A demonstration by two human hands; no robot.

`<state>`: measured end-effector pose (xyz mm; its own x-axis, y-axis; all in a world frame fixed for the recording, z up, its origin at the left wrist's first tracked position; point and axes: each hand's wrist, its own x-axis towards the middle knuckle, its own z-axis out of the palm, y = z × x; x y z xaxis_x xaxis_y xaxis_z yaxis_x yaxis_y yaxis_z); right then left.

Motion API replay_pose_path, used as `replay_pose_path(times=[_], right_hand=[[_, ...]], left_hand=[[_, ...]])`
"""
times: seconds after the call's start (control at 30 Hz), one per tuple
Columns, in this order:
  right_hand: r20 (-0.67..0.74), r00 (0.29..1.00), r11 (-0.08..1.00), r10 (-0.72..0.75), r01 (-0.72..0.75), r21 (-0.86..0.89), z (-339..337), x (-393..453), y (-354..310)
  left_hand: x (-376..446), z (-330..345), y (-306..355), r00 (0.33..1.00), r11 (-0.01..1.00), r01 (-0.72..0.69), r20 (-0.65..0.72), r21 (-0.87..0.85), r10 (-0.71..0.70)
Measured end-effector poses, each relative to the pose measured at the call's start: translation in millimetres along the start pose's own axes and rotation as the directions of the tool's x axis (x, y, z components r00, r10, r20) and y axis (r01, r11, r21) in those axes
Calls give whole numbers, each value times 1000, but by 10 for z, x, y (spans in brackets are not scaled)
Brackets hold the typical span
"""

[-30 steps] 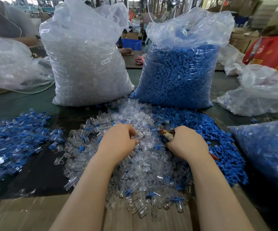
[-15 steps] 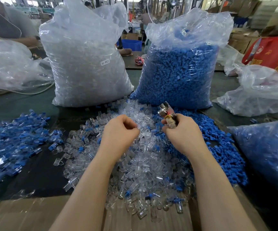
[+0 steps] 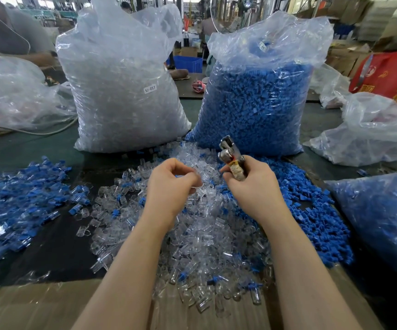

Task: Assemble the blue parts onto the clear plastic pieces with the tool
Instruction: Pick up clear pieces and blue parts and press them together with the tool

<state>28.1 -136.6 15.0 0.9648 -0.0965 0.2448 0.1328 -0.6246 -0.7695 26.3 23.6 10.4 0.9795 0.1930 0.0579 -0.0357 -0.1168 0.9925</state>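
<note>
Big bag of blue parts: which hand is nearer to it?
Right. The right hand, holding the tool, is just in front of the bag of blue parts; the left hand sits further left.

both forearms come into view from the bottom edge and are bare along their whole visible length, with no sleeve, cuff or glove on them. the left hand (image 3: 172,184) and the right hand (image 3: 254,184) carry no ring, watch, strap or bracelet at the wrists or on the fingers that show. fingernails that can be seen look short and unpainted.
</note>
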Motion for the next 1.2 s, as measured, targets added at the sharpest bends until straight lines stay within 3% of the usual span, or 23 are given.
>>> replay_pose_path(times=[0.1, 0.27, 0.47, 0.57, 0.77, 0.93, 1.07, 1.2], right_hand=[[-15, 1000, 999, -24, 25, 22, 24, -5, -37], [-55, 998, 999, -43, 45, 31, 80, -27, -90], [17, 998, 998, -52, 52, 30, 52, -27, -88], [28, 997, 998, -67, 67, -5, 51, -31, -86], [6, 996, 996, -85, 85, -17, 75, -38, -89], [-37, 997, 997, -71, 72, 24, 73, -36, -96], [-71, 997, 995, -40, 46, 84, 66, -25, -105], [-104, 994, 989, -37, 52, 139, 71, -14, -94]], left_hand=[[-8, 25, 8, 1000, 997, -12, 8, -70, 12], [-52, 72, 41, 991, 997, -72, 106, -39, 76], [-126, 109, 86, 942, 919, -329, 149, 218, 302], [-130, 91, 85, 927, 902, -367, 178, 229, 331], [-89, 106, 49, 954, 934, -287, 156, 214, 258], [-41, 107, 18, 995, 999, -28, 97, -22, 30], [-48, 70, 26, 1000, 996, 5, 23, -93, -3], [-36, 30, 60, 994, 957, 99, 76, -274, -81]])
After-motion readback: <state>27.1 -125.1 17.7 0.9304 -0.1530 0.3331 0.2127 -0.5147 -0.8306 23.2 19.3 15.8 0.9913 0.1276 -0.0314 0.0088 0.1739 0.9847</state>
